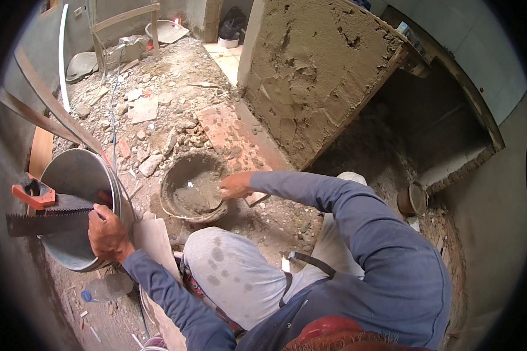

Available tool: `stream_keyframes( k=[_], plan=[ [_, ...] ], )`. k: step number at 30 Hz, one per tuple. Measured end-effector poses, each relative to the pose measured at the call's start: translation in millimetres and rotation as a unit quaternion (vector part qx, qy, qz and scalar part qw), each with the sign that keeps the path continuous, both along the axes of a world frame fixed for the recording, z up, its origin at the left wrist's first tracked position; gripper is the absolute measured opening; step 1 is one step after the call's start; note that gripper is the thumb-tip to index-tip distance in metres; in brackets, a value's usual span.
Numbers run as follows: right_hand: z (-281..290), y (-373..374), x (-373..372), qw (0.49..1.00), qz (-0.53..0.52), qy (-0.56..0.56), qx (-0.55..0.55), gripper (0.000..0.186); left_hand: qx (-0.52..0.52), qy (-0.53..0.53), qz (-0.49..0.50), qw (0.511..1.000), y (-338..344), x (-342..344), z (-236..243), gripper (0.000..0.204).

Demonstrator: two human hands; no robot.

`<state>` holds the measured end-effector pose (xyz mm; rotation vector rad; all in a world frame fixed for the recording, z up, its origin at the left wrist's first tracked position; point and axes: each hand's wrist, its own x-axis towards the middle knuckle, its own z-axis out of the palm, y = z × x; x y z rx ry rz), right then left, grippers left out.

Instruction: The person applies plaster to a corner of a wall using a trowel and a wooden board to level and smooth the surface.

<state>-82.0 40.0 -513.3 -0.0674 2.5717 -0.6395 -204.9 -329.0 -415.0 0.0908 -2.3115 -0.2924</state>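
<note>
My left hand grips the near rim of a large grey metal bucket at the left. A handsaw with an orange handle lies across that bucket, and its blade tip touches my fingers. My right hand reaches forward over the rim of a round mortar pan. Its fingers are closed on what looks like a trowel dipped into the wet grey mortar. I crouch with my knee between both arms.
A rough, freshly plastered block rises ahead on the right, with a dark recess beside it. Rubble and a reddish slab cover the floor. A small pot, a plastic bottle, wooden planks and a white pipe lie around.
</note>
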Motion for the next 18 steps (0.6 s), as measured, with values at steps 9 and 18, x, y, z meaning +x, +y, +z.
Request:
stream_keyframes(
  k=[9, 18],
  plan=[
    [45, 43, 40, 0.980, -0.088, 0.149, -0.103, 0.047, 0.009, -0.024, 0.004, 1.000, -1, -2, 1, 0.034],
    [239, 139, 35, 0.849, -0.386, 0.039, -0.359, 0.034, -0.006, -0.012, 0.027, 1.000, 1, -1, 6, 0.034]
  ],
)
